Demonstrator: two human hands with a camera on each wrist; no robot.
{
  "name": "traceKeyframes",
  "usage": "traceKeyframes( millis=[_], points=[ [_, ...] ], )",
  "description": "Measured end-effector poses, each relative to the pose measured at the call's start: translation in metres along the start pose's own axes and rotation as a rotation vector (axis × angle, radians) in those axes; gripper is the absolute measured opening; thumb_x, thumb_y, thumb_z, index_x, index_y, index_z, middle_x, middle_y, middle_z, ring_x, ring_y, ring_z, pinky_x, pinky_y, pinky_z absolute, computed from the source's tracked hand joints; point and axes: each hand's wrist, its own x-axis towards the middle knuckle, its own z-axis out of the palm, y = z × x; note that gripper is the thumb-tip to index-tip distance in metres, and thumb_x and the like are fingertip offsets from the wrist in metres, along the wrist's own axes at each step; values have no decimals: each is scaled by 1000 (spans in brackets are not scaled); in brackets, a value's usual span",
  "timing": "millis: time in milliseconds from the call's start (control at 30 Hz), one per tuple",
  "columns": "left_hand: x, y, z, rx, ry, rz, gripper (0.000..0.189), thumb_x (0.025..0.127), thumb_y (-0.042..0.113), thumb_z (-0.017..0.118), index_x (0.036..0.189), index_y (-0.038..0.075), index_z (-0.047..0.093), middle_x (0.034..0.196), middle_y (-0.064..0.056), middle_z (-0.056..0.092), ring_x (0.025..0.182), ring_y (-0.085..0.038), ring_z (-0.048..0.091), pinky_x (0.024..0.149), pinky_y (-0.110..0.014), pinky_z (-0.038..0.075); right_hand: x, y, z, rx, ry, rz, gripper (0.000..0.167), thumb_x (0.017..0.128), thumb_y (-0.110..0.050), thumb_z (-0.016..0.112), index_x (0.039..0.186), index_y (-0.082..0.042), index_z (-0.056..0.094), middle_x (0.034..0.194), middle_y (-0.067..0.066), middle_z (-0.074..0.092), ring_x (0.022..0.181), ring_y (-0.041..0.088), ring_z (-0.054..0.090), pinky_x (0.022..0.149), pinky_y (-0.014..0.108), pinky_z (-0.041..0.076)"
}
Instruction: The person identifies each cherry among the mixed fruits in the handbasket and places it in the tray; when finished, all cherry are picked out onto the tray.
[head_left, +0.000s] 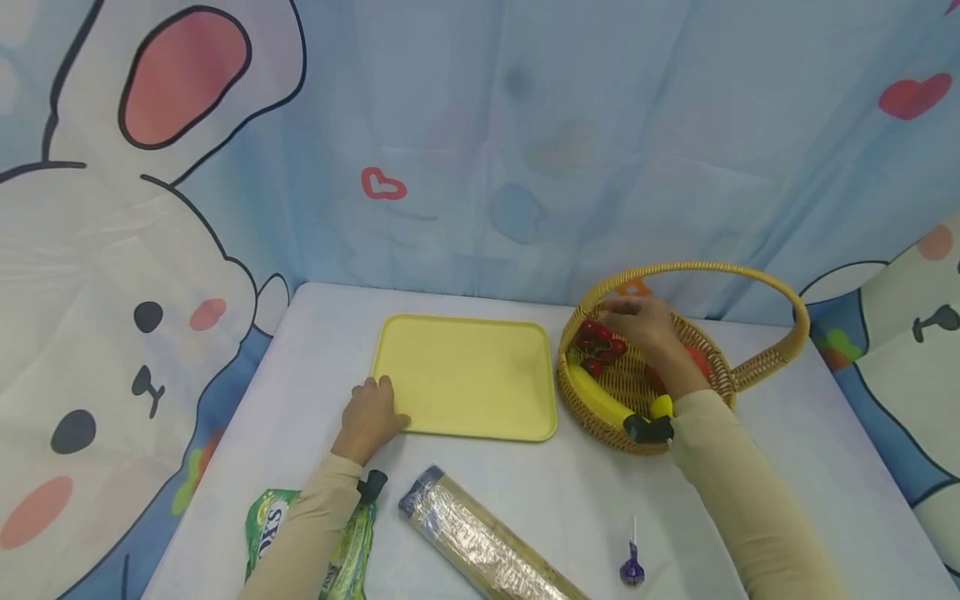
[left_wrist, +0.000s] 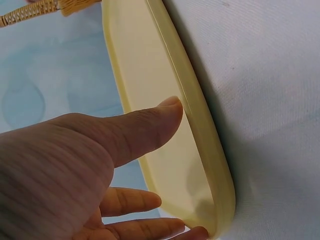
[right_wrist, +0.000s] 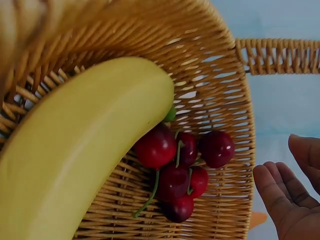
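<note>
My left hand [head_left: 371, 418] is at the near left corner of a yellow tray [head_left: 465, 379]. In the left wrist view the thumb [left_wrist: 150, 125] lies over the tray's rim and the fingers touch its end, all fairly straight. Over the far side of a wicker basket [head_left: 567, 400] hovers my right hand [head_left: 641, 321], its fingers loosely bent and holding nothing in the right wrist view. Inside the basket are a banana [right_wrist: 95, 135], a bunch of dark red cherries [right_wrist: 175, 182], a red round thing [head_left: 699, 360] and a small yellow thing [head_left: 661, 407], both partly hidden by the right arm.
A green printed bag [head_left: 352, 542] lies partly under the left forearm. Near the front lies a long, shiny wrapped pack [head_left: 487, 533], and a purple lollipop [head_left: 632, 569] is to its right. The basket's tall handle [head_left: 697, 267] arches behind the right hand. A printed curtain [head_left: 450, 125] hangs behind the table.
</note>
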Motion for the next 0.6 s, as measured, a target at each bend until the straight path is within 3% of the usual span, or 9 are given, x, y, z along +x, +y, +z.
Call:
traceKeyframes(
  millis=[300, 467, 600],
  points=[
    [1, -2, 1, 13, 31, -5, 59, 75, 26, 86, 113, -10, 59, 93, -20, 58, 88, -37, 57, 68, -47, 54, 16, 11, 6, -17, -7, -22, 43, 99, -13, 60, 137, 7, 54, 137, 31, 53, 122, 44, 54, 102, 54, 49],
    [3, -8, 4, -67, 44, 3, 61, 72, 24, 88, 110, -11, 55, 94, -19, 55, 85, -34, 57, 71, -46, 54, 25, 18, 12, -42, -27, 56, 41, 98, -15, 62, 135, 3, 57, 139, 26, 53, 119, 40, 57, 100, 51, 51],
    [3, -13, 3, -140, 38, 11, 79, 70, 26, 90, 123, -16, 49, 104, -24, 58, 91, -37, 60, 84, -50, 55, 30, 19, 17, -2, -37, 119, 44, 97, -16, 64, 136, 1, 56, 139, 26, 53, 121, 38, 57, 103, 50, 50]
  ],
)
